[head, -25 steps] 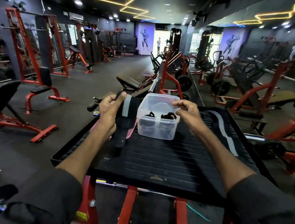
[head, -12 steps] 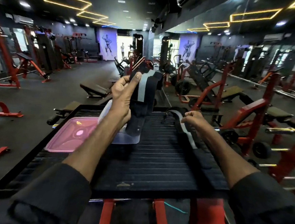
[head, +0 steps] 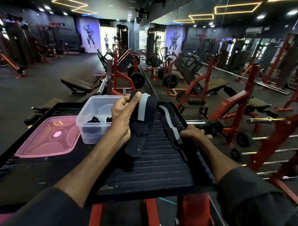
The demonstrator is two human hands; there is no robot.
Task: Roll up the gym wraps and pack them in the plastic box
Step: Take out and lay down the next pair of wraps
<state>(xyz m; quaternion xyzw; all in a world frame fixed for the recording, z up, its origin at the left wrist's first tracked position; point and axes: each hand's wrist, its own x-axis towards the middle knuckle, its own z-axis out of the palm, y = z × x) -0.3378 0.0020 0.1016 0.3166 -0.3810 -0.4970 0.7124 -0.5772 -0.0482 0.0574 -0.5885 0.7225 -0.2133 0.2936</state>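
your left hand (head: 123, 117) pinches a grey-striped gym wrap (head: 145, 110) beside the plastic box (head: 89, 113). your right hand (head: 194, 135) grips a second wrap (head: 170, 120) lying on the ribbed platform (head: 158, 167).

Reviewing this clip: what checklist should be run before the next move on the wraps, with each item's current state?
1. Lid off plastic box: ok; pink lid lies beside it.
2. left hand grips raised wrap: ok.
3. raised wrap rolled: not ok; it hangs loose.
4. right hand holds flat wrap end on platform: ok.
5. Room left in plastic box: cannot tell; dark items inside.
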